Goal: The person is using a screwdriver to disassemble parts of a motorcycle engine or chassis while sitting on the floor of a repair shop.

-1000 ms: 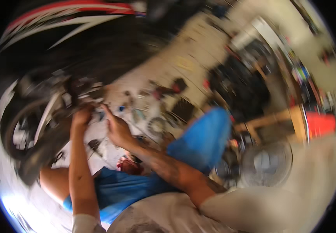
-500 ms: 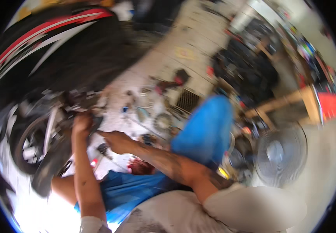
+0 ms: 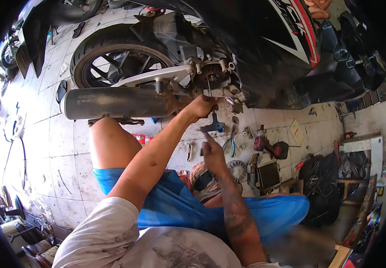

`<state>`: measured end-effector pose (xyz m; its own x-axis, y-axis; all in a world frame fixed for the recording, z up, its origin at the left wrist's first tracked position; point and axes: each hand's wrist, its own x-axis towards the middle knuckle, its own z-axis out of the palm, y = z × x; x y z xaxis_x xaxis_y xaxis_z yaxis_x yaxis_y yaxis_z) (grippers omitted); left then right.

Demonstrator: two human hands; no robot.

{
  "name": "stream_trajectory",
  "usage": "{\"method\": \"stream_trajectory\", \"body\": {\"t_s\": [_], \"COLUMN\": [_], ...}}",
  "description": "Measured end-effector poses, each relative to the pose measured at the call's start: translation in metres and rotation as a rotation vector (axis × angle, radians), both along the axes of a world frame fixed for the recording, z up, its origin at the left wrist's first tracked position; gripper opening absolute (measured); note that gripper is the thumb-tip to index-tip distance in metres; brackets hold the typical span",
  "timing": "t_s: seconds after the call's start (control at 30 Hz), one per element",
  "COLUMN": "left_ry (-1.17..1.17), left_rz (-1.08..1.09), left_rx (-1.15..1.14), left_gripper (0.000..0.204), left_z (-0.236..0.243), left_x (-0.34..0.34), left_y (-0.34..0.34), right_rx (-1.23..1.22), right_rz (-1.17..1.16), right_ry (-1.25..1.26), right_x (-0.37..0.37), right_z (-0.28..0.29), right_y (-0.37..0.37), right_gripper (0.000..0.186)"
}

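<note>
A motorcycle stands across the far side, its engine casing (image 3: 213, 73) open on the side towards me. My left hand (image 3: 200, 108) is just below that opening, fingers closed around the thin shaft of a T-handle wrench (image 3: 214, 126). The shaft points up into the casing, and the dark handle hangs towards me. Just under the handle is my right hand (image 3: 213, 155), index finger stretched towards it and the other fingers loosely bent. I see nothing held in it. The silencer (image 3: 117, 102) lies left of my left hand, beside the rear wheel (image 3: 79, 62).
Pliers (image 3: 232, 142), a red-and-black power drill (image 3: 271, 146), a finned round part (image 3: 236, 170) and a radiator-like block (image 3: 269, 174) lie on the tiles to the right. A black bag (image 3: 320, 190) sits farther right, near a wooden frame. My bent knees flank the work.
My view has swung left, so the motorcycle now fills the far middle. Both hands stay by the engine. The wrench, blurred out before, now shows clearly.
</note>
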<state>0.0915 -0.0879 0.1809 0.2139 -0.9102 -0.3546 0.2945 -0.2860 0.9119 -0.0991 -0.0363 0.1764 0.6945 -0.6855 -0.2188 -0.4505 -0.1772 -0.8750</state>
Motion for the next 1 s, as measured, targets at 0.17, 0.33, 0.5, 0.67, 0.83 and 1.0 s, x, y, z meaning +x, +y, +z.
{"method": "stream_trajectory", "body": {"t_s": [0.17,0.33,0.5,0.67,0.83,1.0], "left_ry": [-0.078,-0.125,-0.093,-0.144,-0.161,-0.069], "left_rz": [0.090,0.064,0.056,0.113,0.139,0.181], "left_rx": [-0.038,-0.003,0.033,-0.002,0.034,-0.008], "left_gripper": [0.037,0.037,0.039,0.039,0.036,0.032], "left_z": [0.000,-0.013,-0.006,-0.003,0.001,0.004], "left_x": [-0.012,-0.005,-0.002,-0.007,-0.004,-0.009], "left_y": [-0.006,-0.007,-0.011,-0.015,-0.016,-0.022], "right_rx": [-0.033,-0.240,-0.009,-0.326,-0.093,-0.114], "right_rz": [-0.482,-0.101,-0.031,-0.421,0.008,-0.402], "right_ry": [-0.237,-0.220,-0.038,-0.251,-0.168,-0.105], "right_x": [0.006,0.006,-0.009,0.015,0.002,-0.005], "right_z": [0.031,0.033,0.002,0.053,0.010,0.001], "right_y": [-0.003,0.007,-0.018,0.000,-0.005,-0.025], "right_gripper": [0.045,0.048,0.049,0.042,0.040,0.044]}}
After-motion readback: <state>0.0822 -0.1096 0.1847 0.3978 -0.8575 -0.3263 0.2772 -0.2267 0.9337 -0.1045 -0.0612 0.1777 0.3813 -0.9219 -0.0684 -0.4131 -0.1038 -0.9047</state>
